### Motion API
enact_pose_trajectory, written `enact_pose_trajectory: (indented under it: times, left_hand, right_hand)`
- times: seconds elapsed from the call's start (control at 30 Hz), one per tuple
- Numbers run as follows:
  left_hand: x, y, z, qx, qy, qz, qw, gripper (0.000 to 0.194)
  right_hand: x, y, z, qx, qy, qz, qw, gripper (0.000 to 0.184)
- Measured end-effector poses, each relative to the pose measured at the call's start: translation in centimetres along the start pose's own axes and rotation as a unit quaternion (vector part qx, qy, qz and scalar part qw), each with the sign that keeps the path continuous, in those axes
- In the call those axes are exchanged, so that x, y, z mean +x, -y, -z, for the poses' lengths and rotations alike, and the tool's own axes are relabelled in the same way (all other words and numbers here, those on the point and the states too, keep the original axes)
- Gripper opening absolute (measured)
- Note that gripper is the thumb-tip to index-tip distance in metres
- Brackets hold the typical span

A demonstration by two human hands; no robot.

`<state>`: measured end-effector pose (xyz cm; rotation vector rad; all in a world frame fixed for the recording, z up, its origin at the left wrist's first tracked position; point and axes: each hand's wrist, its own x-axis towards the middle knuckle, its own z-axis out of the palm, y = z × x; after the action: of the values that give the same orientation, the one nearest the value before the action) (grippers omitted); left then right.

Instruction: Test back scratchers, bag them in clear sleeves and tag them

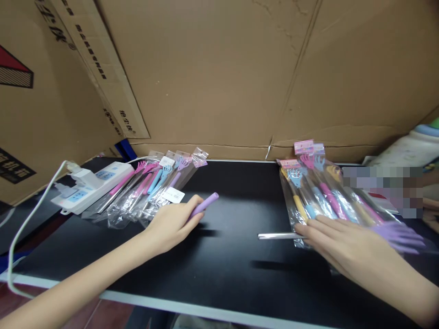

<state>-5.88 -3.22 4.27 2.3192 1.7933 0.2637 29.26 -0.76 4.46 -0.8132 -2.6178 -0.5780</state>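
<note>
On the black table (233, 201), a white power strip (115, 172), a left bunch of bagged scratchers (156, 182), and a right bunch (329, 197).

We see moderate, even indoor light that seems to fall from above, leaving a pale sheen across the middle of the dark counter (226, 278). Soft dark shadows lie below the purple handle (205, 205) and the metal rod (274, 236), which gleams. We notice glare on the plastic sleeves (118, 219), dimmer corners on the cardboard (212, 68), wide-angle stretching toward the edges, slight softness over small print, and a blocky mosaic at right.
</note>
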Motion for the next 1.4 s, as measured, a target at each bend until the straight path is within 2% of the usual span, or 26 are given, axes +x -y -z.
enact_pose_trajectory:
  times: [0.1,0.23,0.4,0.5,0.57,0.73,0.9,1.2,1.3,1.4]
  left_hand:
    - [2.5,-0.4,-0.5,-0.027,-0.010,-0.045,0.999,0.032]
    - [4.8,-1.0,-1.1,-0.062,-0.027,-0.097,0.993,0.038]
    - [6.5,-2.4,-1.3,-0.084,0.024,-0.075,0.993,0.035]
    - [7.1,-3.1,-1.5,-0.083,0.049,-0.060,0.994,0.029]
    - [7.4,-3.5,-1.8,-0.084,0.061,-0.050,0.993,0.031]
    - [7.8,-4.1,-2.6,-0.051,0.031,-0.059,0.996,0.049]
    - [7.8,-4.6,-2.9,0.036,0.003,-0.076,0.996,0.044]
    - [8.3,-4.5,-3.9,0.095,-0.040,-0.100,0.990,0.041]
    - [8.3,-4.4,-3.9,0.080,-0.033,-0.091,0.992,0.042]
    - [8.2,-4.1,-3.2,0.021,-0.007,-0.078,0.997,0.040]
  right_hand:
    - [2.5,-0.6,-0.7,-0.028,0.008,0.110,0.994,0.030]
    - [5.2,-1.0,-2.0,-0.021,0.006,0.149,0.989,0.029]
    - [7.4,-1.0,-3.9,-0.009,0.032,0.193,0.981,0.023]
    - [7.9,-1.2,-5.3,-0.008,0.044,0.212,0.976,0.021]
    - [8.0,-1.3,-6.1,-0.005,0.051,0.218,0.975,0.019]
    - [8.3,-1.4,-7.3,0.010,0.076,0.203,0.976,0.017]
    - [8.3,-1.2,-7.7,0.035,0.075,0.172,0.982,0.020]
    - [8.2,-1.0,-7.5,0.134,0.094,0.080,0.983,0.021]
    - [8.1,-1.0,-7.5,0.157,0.093,0.066,0.981,0.022]
    - [7.8,-1.0,-7.5,0.164,0.085,0.057,0.981,0.022]
